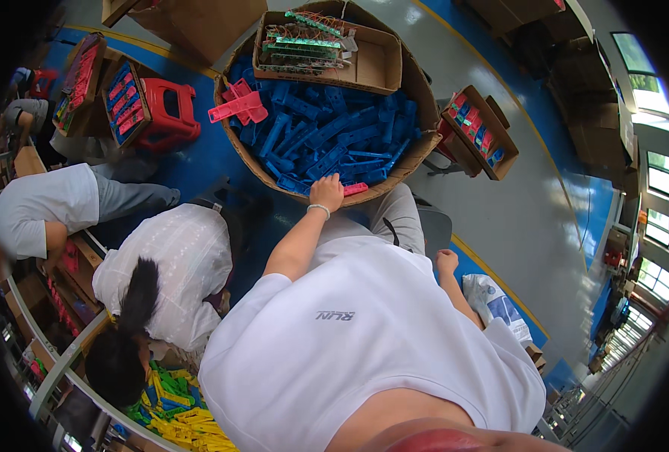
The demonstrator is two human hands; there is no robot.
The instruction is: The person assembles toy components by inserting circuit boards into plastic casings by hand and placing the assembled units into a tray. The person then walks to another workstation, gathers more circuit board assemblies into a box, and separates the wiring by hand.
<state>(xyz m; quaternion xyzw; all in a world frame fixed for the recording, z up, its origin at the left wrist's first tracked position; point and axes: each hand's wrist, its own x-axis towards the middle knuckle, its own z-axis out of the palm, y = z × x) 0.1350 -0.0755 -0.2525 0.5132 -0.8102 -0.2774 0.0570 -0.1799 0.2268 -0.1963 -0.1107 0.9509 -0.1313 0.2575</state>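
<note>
The left hand (pixel 328 193) reaches into the big round cardboard bin (pixel 417 154), its fingers curled down onto a pink plastic strip (pixel 355 188) at the near rim — whether they grip it I cannot tell. Just beyond lie heaped blue plastic strips (pixel 327 132), so the bin looks far from emptied. The right hand (pixel 446 261) rests loosely closed — empty — at the person's side.
</note>
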